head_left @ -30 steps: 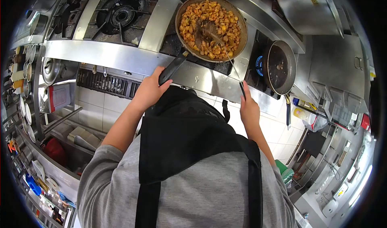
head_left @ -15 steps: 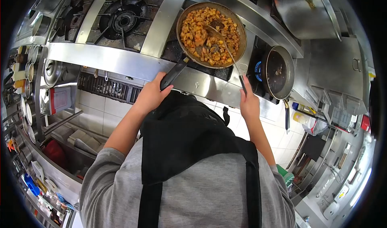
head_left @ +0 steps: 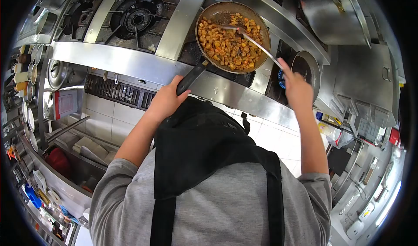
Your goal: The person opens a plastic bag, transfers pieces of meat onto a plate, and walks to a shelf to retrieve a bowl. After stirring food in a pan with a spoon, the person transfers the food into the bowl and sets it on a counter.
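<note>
My left hand [head_left: 167, 99] is wrapped round the black handle of a large frying pan [head_left: 211, 65] that sits on a stove burner. Browned, diced food [head_left: 230, 46] fills much of the pan, with bare pan bottom showing at its far edge. My right hand [head_left: 298, 89] grips a long metal spoon [head_left: 261, 47], whose bowl end rests among the food near the far side of the pan. A smaller dark pan [head_left: 310, 70] is partly hidden behind my right hand, and a blue flame [head_left: 281, 78] burns beside it.
Two unlit-looking burners [head_left: 138, 20] lie left of the large pan. The steel stove front [head_left: 126, 63] runs between me and the burners. At the upper right stands a big metal pot [head_left: 331, 20]. A steel cabinet [head_left: 363, 76] is on the right, and shelves with pots are at the left.
My right hand has moved right and slightly nearer the smaller pan, and the spoon slants flatter. The food has shifted toward the pan's near side. My left hand has hardly moved.
</note>
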